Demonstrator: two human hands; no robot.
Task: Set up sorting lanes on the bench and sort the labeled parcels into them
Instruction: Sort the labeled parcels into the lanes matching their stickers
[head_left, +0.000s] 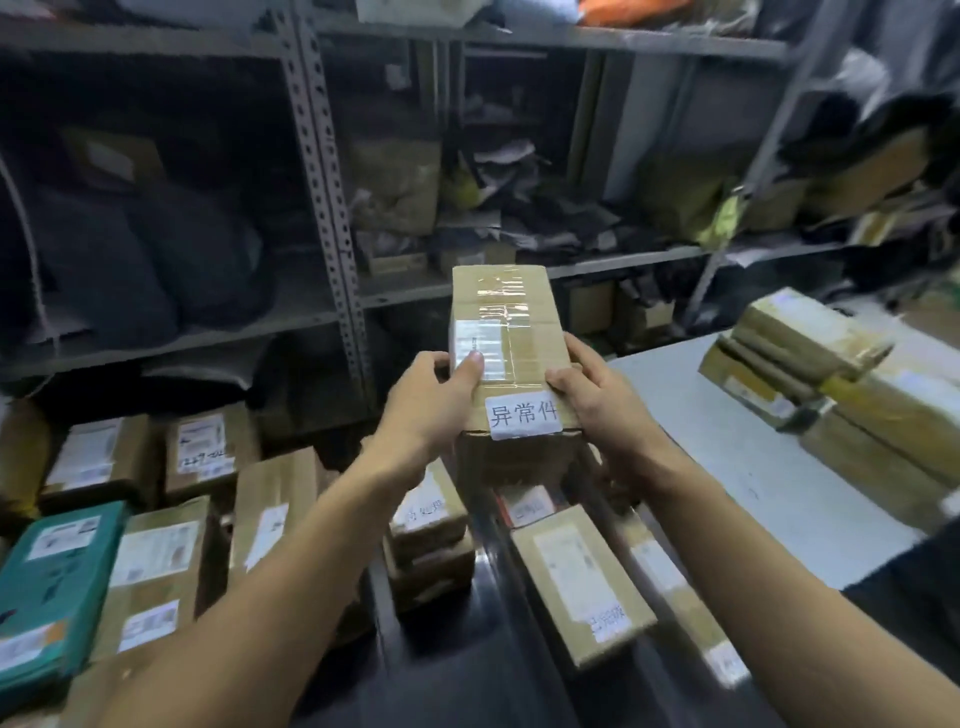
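A taped brown cardboard parcel (506, 312) with a white handwritten label (523, 415) on its near end is held up in front of me, above the dark bench. My left hand (428, 400) grips its left side, thumb on the shipping sticker. My right hand (597, 395) grips its right side. Below it, more labeled parcels lie on the dark bench (467, 649): a small stack (428, 525) in the middle and a long box (582, 582) to its right.
Several brown parcels (156, 566) and a green mailer (52, 587) lie at the left. A white table (727, 467) at the right carries stacked boxes (810, 338). Grey metal shelving (332, 208) full of bags and boxes stands behind the bench.
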